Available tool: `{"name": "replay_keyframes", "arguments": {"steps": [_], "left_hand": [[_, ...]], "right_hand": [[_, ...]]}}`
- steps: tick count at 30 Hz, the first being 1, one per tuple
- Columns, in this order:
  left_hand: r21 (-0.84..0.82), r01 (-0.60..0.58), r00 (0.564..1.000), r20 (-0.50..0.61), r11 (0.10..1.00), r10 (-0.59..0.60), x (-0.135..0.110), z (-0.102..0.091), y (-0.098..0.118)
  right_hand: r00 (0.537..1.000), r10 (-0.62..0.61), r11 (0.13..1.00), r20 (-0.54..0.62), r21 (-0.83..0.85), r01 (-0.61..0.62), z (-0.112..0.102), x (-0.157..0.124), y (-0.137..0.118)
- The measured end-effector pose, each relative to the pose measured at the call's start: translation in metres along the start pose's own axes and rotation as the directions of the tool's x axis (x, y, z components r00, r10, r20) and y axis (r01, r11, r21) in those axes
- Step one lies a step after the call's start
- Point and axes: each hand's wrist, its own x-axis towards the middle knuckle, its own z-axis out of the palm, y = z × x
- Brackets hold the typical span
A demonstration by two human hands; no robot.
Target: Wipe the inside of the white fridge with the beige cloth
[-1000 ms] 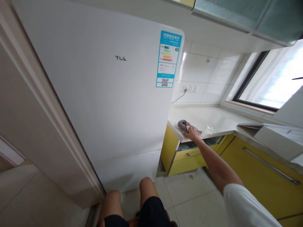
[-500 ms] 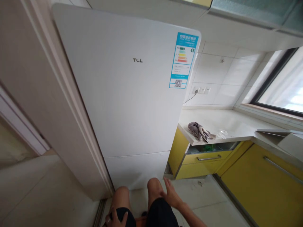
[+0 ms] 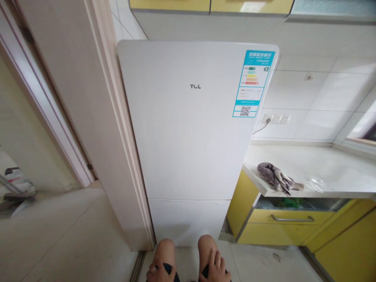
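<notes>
My left hand (image 3: pixel 161 271) lies on my left thigh, over the hem of dark shorts, fingers spread and holding nothing. On the other thigh rests my right hand (image 3: pixel 216 267), its fingers stretched out toward the knee with nothing in them. Right in front of my knees stands a white refrigerator (image 3: pixel 188 149) with both doors closed. It bears a TCL logo and a blue-edged energy label (image 3: pixel 254 84) at its upper right.
A crumpled grey-brown cloth (image 3: pixel 276 178) lies on the white counter (image 3: pixel 293 154) at right, above a yellow drawer (image 3: pixel 289 217). A plug sits in the wall socket (image 3: pixel 268 118). A door frame (image 3: pixel 117 156) borders the refrigerator's left side. Yellow cabinets (image 3: pixel 176 4) hang above.
My view has swung left and levelled, so the refrigerator appears farther right. My right hand has come down from beside the knee onto the thigh. The left hand stays on its thigh.
</notes>
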Motion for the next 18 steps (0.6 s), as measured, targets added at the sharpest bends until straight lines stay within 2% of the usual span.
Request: {"name": "replay_keyframes", "arguments": {"steps": [4, 12, 18], "left_hand": [[0.024, -0.007, 1.000, 0.016, 1.000, 0.007, -0.004, -0.009, 0.003], [0.027, -0.004, 1.000, 0.006, 1.000, 0.004, -0.007, -0.013, 0.004], [0.036, 0.009, 1.000, 0.030, 0.999, -0.010, -0.009, -0.018, 0.006]], "right_hand": [[0.998, 0.007, 1.000, -0.056, -0.008, -0.008, 0.004, 0.002, -0.005], [0.991, -0.016, 1.000, -0.135, -0.028, 0.012, 0.008, 0.007, -0.006], [0.993, -0.019, 0.998, -0.120, -0.058, 0.012, 0.006, 0.011, -0.008]]}}
